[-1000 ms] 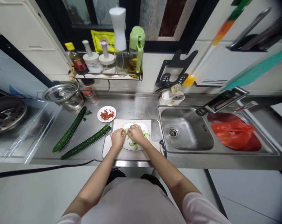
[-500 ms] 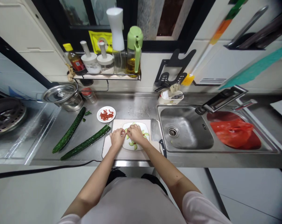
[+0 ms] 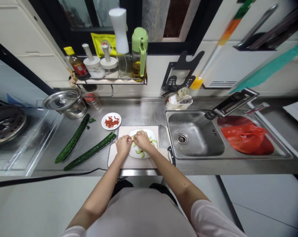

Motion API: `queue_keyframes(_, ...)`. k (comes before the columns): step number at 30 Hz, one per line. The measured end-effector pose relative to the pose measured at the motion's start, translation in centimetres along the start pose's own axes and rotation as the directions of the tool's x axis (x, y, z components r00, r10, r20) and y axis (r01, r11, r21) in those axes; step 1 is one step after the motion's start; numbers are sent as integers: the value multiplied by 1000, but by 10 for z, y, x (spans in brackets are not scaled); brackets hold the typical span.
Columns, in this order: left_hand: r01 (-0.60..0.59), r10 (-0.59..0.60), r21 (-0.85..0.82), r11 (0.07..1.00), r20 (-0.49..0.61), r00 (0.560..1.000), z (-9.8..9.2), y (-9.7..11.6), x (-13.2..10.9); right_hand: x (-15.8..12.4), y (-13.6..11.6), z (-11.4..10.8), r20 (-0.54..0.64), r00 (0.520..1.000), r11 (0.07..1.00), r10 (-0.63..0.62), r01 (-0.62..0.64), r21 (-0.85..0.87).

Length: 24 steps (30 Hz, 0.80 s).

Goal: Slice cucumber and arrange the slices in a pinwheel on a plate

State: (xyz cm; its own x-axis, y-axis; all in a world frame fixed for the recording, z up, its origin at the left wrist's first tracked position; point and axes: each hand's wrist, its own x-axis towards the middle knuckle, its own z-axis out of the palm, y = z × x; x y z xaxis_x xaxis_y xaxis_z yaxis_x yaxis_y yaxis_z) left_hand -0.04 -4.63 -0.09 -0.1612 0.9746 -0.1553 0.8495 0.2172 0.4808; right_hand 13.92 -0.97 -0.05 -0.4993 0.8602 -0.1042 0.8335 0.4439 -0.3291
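My left hand (image 3: 123,144) is closed, thumb and fingers pinched together over the left edge of a white plate (image 3: 149,154). Close beside it, my right hand (image 3: 142,140) bends over the plate, its fingers also pinched. Their fingertips nearly meet, and whatever is between them is too small to make out. Green-edged cucumber slices (image 3: 139,152) lie on the plate in small fans with red bits among them; the hands hide some. Beneath the plate is a pale cutting board (image 3: 113,159). A kitchen knife (image 3: 164,137) rests along the board's right side.
A small white dish (image 3: 103,125) of red dried berries (image 3: 111,121) sits behind the board. Two whole cucumbers (image 3: 89,152) lie at left, near a lidded steel pot (image 3: 76,107). At right is a sink (image 3: 198,141) with a red plastic bag (image 3: 245,138). Bottles (image 3: 139,54) stand on a shelf above.
The view has shifted slightly. Both hands keep nearly the same pinched pose over the left of the plate; nothing else has visibly moved.
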Motion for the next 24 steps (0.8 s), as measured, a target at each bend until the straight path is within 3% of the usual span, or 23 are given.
queue_keyframes(8, 30, -31, -47, 998, -25, 999, -2, -2, -2, -6, 1, -13, -37, 998, 998, 58, -57, 33)
queue_keyframes(13, 75, -84, -126, 989, -72, 994, -11, -12, -6, -30, 36, -39, -242, 950, 971, 197, -155, 179)
queue_keyframes(16, 95, -111, -167, 981, -90, 990, -14, -23, -9, -53, 59, -50, -297, 913, 948, 280, -214, 237)
queue_keyframes(20, 95, -123, -260, 961, -94, 988, -12, -36, -13, -83, 75, -44, -295, 882, 914, 367, -283, 290)
queue_keyframes(24, 108, -130, -325, 940, -48, 990, -9, -44, -17, -106, 74, -25, -190, 853, 833, 486, -386, 397)
